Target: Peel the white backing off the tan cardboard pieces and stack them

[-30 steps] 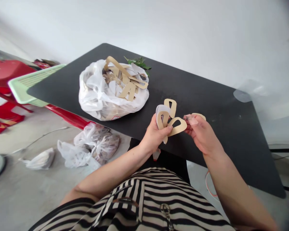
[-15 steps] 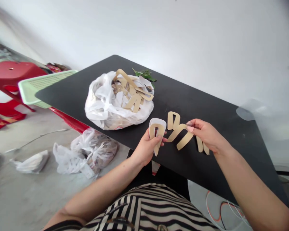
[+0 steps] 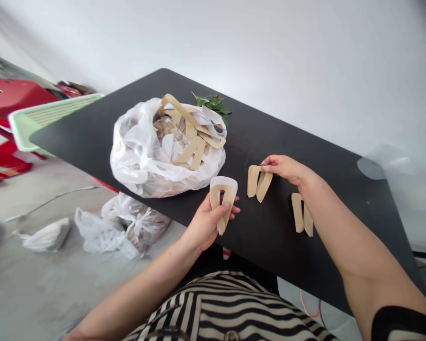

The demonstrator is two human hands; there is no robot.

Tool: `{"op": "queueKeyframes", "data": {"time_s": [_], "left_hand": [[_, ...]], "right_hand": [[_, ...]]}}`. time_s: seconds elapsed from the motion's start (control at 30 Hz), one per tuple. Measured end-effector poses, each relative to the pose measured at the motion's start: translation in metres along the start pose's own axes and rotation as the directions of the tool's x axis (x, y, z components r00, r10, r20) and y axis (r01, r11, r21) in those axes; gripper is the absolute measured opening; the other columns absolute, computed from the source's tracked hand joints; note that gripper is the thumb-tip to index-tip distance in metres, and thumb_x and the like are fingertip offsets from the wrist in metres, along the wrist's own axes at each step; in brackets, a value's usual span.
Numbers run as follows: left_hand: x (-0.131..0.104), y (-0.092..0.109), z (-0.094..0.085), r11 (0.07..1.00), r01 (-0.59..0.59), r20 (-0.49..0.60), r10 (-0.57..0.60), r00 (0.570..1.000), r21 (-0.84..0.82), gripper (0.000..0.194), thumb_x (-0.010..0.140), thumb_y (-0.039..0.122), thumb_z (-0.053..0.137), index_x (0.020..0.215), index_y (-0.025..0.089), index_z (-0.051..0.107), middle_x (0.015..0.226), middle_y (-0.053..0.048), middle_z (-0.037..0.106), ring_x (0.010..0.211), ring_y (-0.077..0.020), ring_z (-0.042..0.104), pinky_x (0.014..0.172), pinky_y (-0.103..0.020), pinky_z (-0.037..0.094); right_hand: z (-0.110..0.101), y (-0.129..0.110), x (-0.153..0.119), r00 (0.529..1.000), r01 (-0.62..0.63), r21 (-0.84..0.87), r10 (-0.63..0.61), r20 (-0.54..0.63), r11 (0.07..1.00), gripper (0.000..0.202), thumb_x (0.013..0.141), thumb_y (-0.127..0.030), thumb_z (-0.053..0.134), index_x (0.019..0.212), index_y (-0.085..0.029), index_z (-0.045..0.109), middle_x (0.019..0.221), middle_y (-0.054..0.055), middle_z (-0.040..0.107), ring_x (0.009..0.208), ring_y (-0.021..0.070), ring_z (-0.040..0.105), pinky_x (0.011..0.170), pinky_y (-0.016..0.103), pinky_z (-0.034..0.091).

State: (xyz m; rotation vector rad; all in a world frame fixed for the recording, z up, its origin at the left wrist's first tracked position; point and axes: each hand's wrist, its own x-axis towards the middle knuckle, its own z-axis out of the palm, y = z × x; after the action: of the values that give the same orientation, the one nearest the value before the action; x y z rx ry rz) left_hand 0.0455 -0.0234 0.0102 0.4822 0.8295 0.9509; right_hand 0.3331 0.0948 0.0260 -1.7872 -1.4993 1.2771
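Observation:
My left hand (image 3: 208, 220) is closed round a stack of U-shaped pieces (image 3: 227, 190), tan on top with white ones behind, near the table's front edge. My right hand (image 3: 282, 166) pinches the curved end of a tan U-shaped piece (image 3: 264, 185), which lies at or just over another tan U-shaped pile (image 3: 252, 177). Whether the piece is let go cannot be made out. Further right, below my right forearm, another tan U-shaped pile (image 3: 297, 212) lies on the black table (image 3: 326, 156).
An open white plastic bag (image 3: 138, 166) full of tan and white scraps stands on the table's left half. Green leaves (image 3: 213, 102) lie behind it. A green basket (image 3: 24, 132), red stool (image 3: 14, 97) and tied plastic bags (image 3: 128, 222) are at the left.
My right hand has moved left and away from me with the tan piece, bringing it to the middle pile. My left hand still holds its stack. The view has shifted slightly.

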Motion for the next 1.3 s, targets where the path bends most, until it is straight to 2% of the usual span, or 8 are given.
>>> {"op": "queueKeyframes", "data": {"time_s": [0.23,0.8,0.9,1.07,1.3], "left_hand": [[0.001,0.000,0.000,1.000,0.025,-0.002,-0.025,1.000,0.004,0.043,0.079,0.022,0.082,0.117,0.015,0.062,0.111,-0.011,0.075,0.081,-0.0163,0.072,0.075,-0.029,0.053],[0.002,0.001,0.000,1.000,0.029,0.020,-0.029,0.999,0.009,0.046,0.078,0.022,0.082,0.119,0.015,0.061,0.110,-0.012,0.076,0.081,-0.0166,0.072,0.075,-0.029,0.054],[0.002,0.001,-0.001,1.000,0.030,0.024,-0.030,0.999,0.008,0.046,0.078,0.022,0.083,0.119,0.015,0.062,0.109,-0.011,0.076,0.080,-0.0167,0.072,0.075,-0.029,0.054],[0.002,0.001,-0.002,1.000,0.029,0.028,-0.029,0.999,0.004,0.044,0.078,0.022,0.082,0.117,0.015,0.063,0.109,-0.012,0.076,0.081,-0.0172,0.072,0.075,-0.029,0.055],[0.003,0.001,-0.003,0.999,0.035,0.046,-0.034,0.998,-0.012,0.041,0.079,0.021,0.082,0.115,0.015,0.063,0.109,-0.012,0.076,0.081,-0.0163,0.072,0.073,-0.027,0.054]], "right_hand": [[-0.005,0.005,0.012,0.997,0.060,-0.110,-0.066,-0.049,0.992,0.026,0.064,-0.042,0.086,0.076,-0.024,0.073,0.072,0.000,0.068,0.070,0.0165,0.055,0.066,0.030,0.044],[-0.006,-0.007,0.029,0.995,0.080,-0.146,-0.087,-0.040,0.986,0.018,0.065,-0.031,0.088,0.073,-0.024,0.074,0.074,0.001,0.070,0.071,0.0174,0.058,0.071,0.034,0.047],[-0.008,-0.014,0.034,0.998,0.048,-0.103,-0.051,-0.024,0.994,0.017,0.064,-0.027,0.090,0.071,-0.023,0.074,0.073,0.001,0.070,0.071,0.0173,0.058,0.071,0.033,0.047],[-0.015,-0.032,0.034,0.994,-0.065,0.048,0.061,0.087,0.997,0.021,0.065,-0.029,0.092,0.074,-0.021,0.074,0.070,0.003,0.066,0.062,0.0154,0.054,0.063,0.033,0.044],[-0.026,-0.043,0.018,0.990,-0.060,0.129,0.043,0.133,0.990,0.031,0.068,-0.037,0.093,0.080,-0.019,0.070,0.073,0.002,0.063,0.063,0.0126,0.052,0.062,0.031,0.045]]}}
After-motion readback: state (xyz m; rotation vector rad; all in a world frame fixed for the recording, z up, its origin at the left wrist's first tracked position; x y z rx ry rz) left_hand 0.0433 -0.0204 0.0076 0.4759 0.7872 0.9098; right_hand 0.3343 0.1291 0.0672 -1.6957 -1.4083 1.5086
